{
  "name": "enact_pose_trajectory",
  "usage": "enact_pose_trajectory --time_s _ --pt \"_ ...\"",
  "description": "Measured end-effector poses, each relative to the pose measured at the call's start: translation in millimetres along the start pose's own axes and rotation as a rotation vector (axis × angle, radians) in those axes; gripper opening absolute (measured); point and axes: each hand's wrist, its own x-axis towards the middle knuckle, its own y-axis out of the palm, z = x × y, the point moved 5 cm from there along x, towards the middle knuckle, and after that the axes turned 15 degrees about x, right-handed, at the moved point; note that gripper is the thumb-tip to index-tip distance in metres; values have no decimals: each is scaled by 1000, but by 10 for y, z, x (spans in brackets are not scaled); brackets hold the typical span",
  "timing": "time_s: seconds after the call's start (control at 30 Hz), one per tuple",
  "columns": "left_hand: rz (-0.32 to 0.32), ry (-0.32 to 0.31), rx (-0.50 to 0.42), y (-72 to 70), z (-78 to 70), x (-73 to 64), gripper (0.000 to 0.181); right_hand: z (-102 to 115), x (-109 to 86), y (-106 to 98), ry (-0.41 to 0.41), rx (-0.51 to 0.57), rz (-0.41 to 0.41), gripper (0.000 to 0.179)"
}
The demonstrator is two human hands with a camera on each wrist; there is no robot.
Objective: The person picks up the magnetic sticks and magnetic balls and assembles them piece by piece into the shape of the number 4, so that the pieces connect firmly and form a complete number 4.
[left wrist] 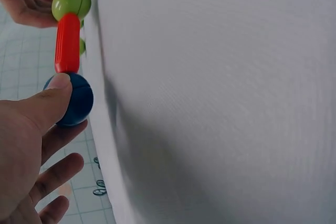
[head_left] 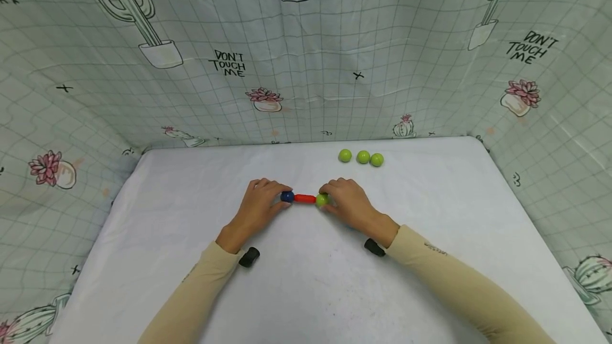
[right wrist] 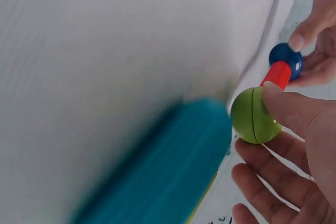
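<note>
A red rod [head_left: 305, 198] links a dark blue ball [left wrist: 77, 100] at its left end to a green ball [right wrist: 253, 116] at its right end, all in one line. My left hand [head_left: 258, 205] pinches the blue ball between thumb and index finger, its other fingers spread loosely below in the left wrist view. Thumb and fingers of my right hand [head_left: 351, 203] grip the green ball. A teal rod [right wrist: 168, 166] lies close to the right wrist camera; in the head view the right hand and forearm mostly hide it.
Three more green balls [head_left: 363, 157] sit near the back edge of the white-covered table [head_left: 296, 280], right of centre. Behind the table hangs a checked curtain [head_left: 306, 68] with cactus prints. A black device [head_left: 249, 257] is at the left wrist, another [head_left: 374, 247] at the right.
</note>
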Motion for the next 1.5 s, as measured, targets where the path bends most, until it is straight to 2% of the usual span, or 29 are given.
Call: enact_pose_trajectory --time_s 0.3,0.6,0.83,1.0,1.1,1.2,1.33,1.5 --pt "54 -27 15 53 85 42 33 135 16 109 38 -11 -2 35" --pt "13 -5 -13 32 133 103 34 247 16 179 64 35 13 31" --pt "-8 -14 41 48 133 116 39 349 -11 266 66 84 45 35" --pt "-79 -41 32 20 56 13 37 410 -42 330 70 130 87 39" --pt "-133 -50 3 -11 -29 -101 34 428 -65 360 73 149 104 41" --pt "-160 -44 4 -26 -147 -222 33 435 -96 381 69 153 107 41" --pt "-149 -30 74 -13 -305 -341 33 439 -132 361 62 123 94 40" --pt "-120 -38 192 21 -427 -423 31 407 -180 217 77 103 50 38"
